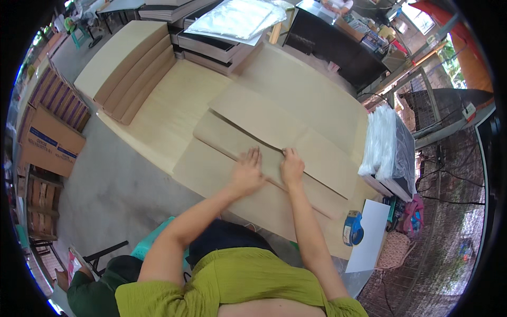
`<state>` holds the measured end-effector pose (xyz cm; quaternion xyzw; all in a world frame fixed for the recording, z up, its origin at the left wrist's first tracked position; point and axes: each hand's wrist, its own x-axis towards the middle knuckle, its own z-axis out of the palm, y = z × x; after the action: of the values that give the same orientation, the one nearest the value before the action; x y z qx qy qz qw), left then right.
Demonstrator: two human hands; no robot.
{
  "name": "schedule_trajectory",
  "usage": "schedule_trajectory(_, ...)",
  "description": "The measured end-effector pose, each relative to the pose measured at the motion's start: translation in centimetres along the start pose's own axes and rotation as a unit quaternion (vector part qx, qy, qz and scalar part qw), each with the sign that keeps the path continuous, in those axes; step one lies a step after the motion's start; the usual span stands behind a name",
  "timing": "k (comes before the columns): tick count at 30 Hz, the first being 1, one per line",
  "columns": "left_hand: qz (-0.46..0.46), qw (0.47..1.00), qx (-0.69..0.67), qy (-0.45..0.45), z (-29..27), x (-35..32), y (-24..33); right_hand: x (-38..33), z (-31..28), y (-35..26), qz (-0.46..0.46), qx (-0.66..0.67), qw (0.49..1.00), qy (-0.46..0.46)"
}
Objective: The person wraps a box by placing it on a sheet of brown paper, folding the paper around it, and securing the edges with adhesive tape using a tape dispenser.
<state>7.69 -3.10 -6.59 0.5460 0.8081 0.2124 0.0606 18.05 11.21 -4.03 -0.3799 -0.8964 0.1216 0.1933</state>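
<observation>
Fingers (pixel 255 155) of the left hand (pixel 247 175) lay extended on a folded brown sheet (pixel 271 165) at the head view's centre; those of the right hand (pixel 292 168), at three o'clock, curled at its upper flap (pixel 288 132), grip unclear. Blue tape (pixel 353 228) sat toward four o'clock.

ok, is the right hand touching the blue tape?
No, the right hand is on the brown cardboard, while the blue tape lies apart from the hand, beside the white sheet.

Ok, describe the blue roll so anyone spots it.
Find the table, then go right past the right hand. The roll sits near the edge, just left of the white sheet. Its chunky blue body stands out from that sheet and the brown card.
</observation>
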Motion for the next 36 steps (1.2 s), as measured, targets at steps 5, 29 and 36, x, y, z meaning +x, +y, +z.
schedule_trajectory(5,-0.09,0.991,0.038,-0.092,-0.5,3.0,6.2,1.1,-1.9,-0.2,0.005,0.01,0.999,0.049)
schedule_trajectory(29,-0.053,0.995,-0.066,0.045,-0.1,4.8,-0.4,-1.2,1.9,2.7,-0.061,-0.004,0.996,-0.062)
schedule_trajectory(36,0.163,0.985,0.053,-0.029,-8.3,2.1,-5.4,-1.7,-2.2,-1.5,-0.053,-0.106,0.97,-0.21)
